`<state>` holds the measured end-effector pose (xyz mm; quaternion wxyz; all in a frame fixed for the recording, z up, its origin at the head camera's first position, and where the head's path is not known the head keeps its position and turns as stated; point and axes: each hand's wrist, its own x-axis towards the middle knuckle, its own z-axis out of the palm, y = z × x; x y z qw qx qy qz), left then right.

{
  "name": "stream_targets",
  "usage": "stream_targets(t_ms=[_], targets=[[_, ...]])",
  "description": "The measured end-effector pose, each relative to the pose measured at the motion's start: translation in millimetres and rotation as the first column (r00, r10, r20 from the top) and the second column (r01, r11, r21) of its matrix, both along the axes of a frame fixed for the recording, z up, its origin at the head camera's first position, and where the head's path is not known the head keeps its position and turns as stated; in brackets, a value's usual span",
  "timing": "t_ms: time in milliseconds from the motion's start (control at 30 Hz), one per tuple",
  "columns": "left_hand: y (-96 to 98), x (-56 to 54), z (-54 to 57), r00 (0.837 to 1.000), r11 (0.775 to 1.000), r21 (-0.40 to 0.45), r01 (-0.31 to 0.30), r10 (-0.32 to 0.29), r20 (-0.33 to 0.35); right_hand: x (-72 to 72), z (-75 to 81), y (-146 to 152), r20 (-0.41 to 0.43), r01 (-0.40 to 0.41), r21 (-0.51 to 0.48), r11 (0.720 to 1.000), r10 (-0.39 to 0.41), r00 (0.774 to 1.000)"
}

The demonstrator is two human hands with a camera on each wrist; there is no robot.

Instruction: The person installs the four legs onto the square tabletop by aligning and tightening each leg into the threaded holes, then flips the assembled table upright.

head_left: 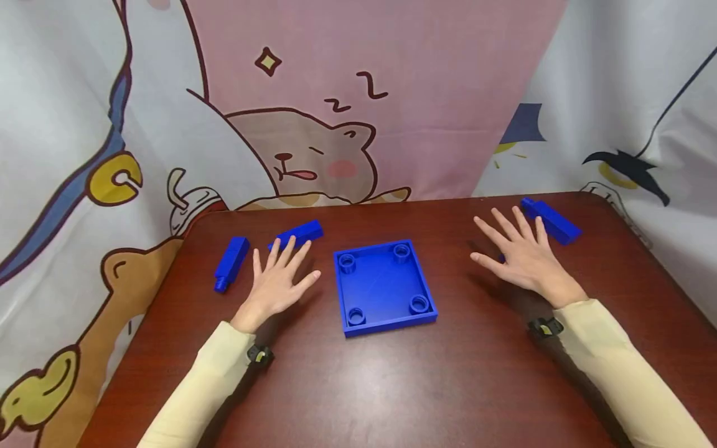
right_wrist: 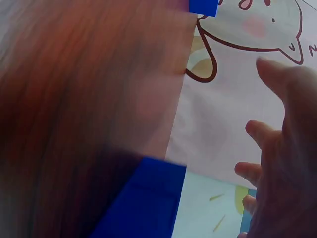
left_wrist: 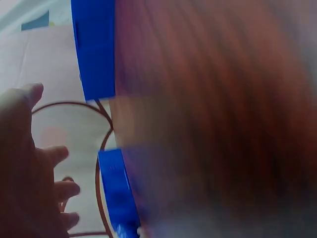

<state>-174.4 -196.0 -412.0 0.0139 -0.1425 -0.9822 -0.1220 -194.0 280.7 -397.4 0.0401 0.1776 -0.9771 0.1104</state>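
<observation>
A blue square panel (head_left: 378, 283) with a raised rim and a round threaded socket in each corner lies in the middle of the table. My left hand (head_left: 278, 283) hovers left of it, fingers spread and holding nothing. Behind its fingertips is a blue square post (head_left: 305, 232), also seen in the left wrist view as a blue block (left_wrist: 119, 191). My right hand (head_left: 523, 261) is spread out to the panel's right, with nothing in its grasp. Beyond it lies another post (head_left: 553, 223) with a threaded end. A bit of blue shows under the right hand, mostly hidden by it.
At the left of the table (head_left: 392, 386) lies one more blue post (head_left: 232, 264), its threaded end toward me. A printed curtain (head_left: 437, 93) hangs behind the table's far edge and along its sides. Each wrist has a small dark camera below the sleeve.
</observation>
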Motion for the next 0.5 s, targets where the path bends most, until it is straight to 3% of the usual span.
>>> stream_targets(t_ms=[200,400,500], targets=[[14.6,7.4,-5.8,0.989,0.987,0.127,0.099,-0.111,0.093,1.0,1.2,25.0,0.007,0.014,-0.055,0.998,-0.014,1.000],[27.2,14.3,-7.9,0.924,0.935,0.291,0.204,-0.281,0.258,4.7,-0.3,46.8,0.106,0.070,-0.112,0.991,-0.058,0.993],[30.7,13.8,-8.2,0.911,0.924,0.306,0.230,-0.315,0.266,5.8,-1.5,54.1,0.130,0.100,-0.130,0.987,-0.083,0.988]])
